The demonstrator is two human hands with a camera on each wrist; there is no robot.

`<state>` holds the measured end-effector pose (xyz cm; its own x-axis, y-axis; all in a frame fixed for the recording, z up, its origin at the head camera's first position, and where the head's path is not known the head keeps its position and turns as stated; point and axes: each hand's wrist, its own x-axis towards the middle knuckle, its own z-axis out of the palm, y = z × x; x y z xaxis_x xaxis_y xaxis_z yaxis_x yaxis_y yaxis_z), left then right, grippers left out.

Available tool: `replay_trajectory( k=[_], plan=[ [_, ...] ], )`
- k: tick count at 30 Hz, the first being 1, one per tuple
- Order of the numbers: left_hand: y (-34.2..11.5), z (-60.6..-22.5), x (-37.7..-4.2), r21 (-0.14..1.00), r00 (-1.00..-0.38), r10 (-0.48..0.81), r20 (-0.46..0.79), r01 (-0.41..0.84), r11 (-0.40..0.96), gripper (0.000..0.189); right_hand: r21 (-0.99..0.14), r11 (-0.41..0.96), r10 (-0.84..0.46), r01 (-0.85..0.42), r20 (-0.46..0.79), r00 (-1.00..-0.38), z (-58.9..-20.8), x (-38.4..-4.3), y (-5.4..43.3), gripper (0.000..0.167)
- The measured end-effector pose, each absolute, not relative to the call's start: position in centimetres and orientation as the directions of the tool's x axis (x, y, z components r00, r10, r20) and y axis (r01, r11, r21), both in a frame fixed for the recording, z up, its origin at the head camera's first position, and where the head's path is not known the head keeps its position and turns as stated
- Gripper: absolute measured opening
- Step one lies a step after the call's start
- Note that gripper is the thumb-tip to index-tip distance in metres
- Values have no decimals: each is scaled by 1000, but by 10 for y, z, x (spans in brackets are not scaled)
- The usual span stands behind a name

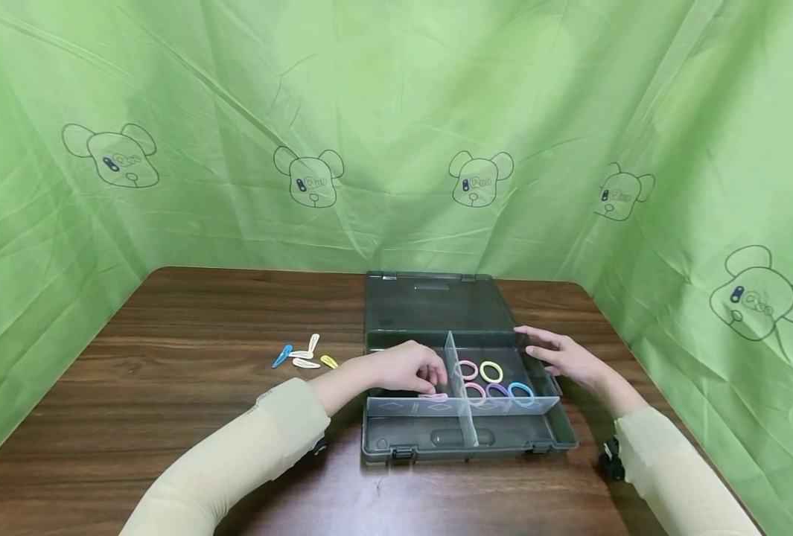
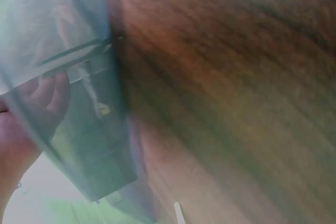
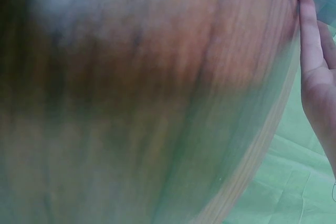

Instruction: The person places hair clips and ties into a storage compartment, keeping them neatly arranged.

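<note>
A translucent grey divided box (image 1: 423, 451) lies on the table with its lid (image 1: 436, 301) folded back. My left hand (image 1: 406, 368) reaches into the back left compartment, fingers curled, and its fingertips pinch a pink hair clip (image 1: 434, 397) low beside the front divider. In the left wrist view, the box wall partly veils the left hand (image 2: 31, 111). My right hand (image 1: 573, 362) rests its extended fingers along the box's right side. Several hair ties (image 1: 491, 372) in pink, yellow, purple and blue lie in the back right compartment.
Left of the box, loose hair clips lie on the wooden table (image 1: 168, 402): a blue clip (image 1: 281, 356), a yellow clip (image 1: 329, 362) and several white clips (image 1: 305, 364). A green cloth (image 1: 396, 89) hangs behind and at both sides of the table.
</note>
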<state>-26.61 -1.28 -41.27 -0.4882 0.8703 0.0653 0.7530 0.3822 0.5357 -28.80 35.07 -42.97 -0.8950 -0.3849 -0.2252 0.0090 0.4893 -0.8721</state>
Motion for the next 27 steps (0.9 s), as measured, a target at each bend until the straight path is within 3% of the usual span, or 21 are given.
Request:
replay_trajectory(
  k=[27],
  plan=[
    [-75,-353,-234,505,-574,795,197,754,420,24,-873,487,-383,9,-223,-896,-432,-288,354,51]
  ],
)
